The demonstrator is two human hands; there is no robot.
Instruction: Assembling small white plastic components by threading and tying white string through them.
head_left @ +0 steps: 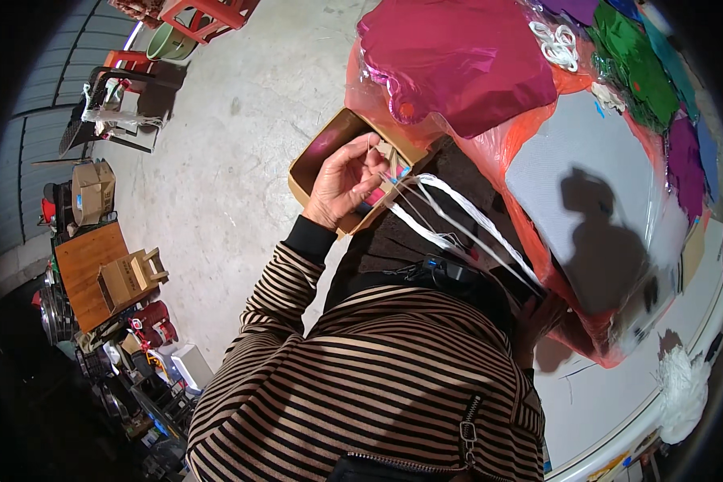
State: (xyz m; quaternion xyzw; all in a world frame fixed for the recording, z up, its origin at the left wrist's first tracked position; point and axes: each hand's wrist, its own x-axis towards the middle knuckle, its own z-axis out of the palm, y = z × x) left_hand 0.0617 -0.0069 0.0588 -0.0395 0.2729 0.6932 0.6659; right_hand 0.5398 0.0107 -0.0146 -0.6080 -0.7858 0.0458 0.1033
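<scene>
My left hand point(344, 183) is pinched on thin white ribbon strands above an open cardboard box point(323, 149) that holds small pink and blue pieces. The white ribbons point(458, 229) stretch taut down and to the right, to my right hand point(537, 320). That hand is partly hidden by my striped sleeve and a plastic bag, and it grips the ribbons' lower ends. Just beyond the box lies a magenta foil balloon point(458, 56) inside a clear orange-red plastic bag point(538, 241).
Green point(639, 68) and purple point(684, 165) foil pieces lie at the upper right on a white table point(610, 394), with a white tassel point(683, 390) by its edge. Left on the concrete floor are cardboard boxes point(92, 190), a wooden board point(84, 269), red stools point(209, 14) and clutter.
</scene>
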